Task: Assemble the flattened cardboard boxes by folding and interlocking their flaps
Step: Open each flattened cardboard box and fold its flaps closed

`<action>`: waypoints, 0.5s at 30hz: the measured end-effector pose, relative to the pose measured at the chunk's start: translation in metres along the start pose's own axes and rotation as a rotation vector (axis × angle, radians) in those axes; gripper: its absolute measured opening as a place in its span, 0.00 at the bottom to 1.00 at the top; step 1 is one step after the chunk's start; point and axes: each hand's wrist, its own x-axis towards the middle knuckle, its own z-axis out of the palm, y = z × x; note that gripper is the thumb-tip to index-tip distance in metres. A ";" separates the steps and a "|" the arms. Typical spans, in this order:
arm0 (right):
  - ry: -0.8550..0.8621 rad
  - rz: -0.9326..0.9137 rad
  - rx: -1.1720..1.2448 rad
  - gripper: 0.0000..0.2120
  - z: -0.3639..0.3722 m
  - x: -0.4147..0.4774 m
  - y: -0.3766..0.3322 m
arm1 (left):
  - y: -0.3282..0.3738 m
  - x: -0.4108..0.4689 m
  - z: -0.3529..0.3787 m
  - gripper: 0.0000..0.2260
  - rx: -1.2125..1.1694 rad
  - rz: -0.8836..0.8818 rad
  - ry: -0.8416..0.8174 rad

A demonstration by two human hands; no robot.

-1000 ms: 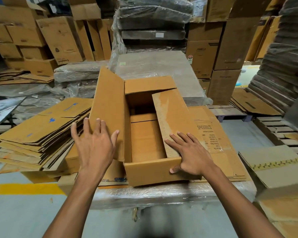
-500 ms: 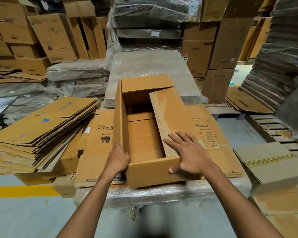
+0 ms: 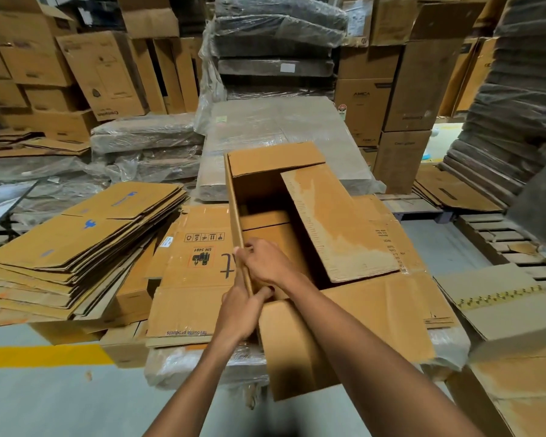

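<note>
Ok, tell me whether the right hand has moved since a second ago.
Yes. The right hand left the box's near right corner and crossed to its left wall, beside the left hand.

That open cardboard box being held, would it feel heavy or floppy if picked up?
Probably light: the box looks empty, with only bare cardboard showing inside. Likely a bit floppy, since its flaps stand loose and unlocked. The left hand and right hand pinch one thin wall, which might bend.
</note>
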 end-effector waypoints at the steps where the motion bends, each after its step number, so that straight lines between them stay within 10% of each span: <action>1: -0.026 0.033 -0.011 0.17 0.004 0.007 -0.002 | -0.002 -0.005 0.000 0.27 -0.028 0.016 -0.021; 7: -0.093 0.006 -0.195 0.10 0.005 0.021 -0.011 | -0.024 0.000 -0.018 0.24 -0.342 0.022 -0.092; 15: -0.028 -0.054 -0.589 0.15 -0.066 -0.006 -0.011 | 0.008 0.040 -0.021 0.16 0.096 0.278 0.130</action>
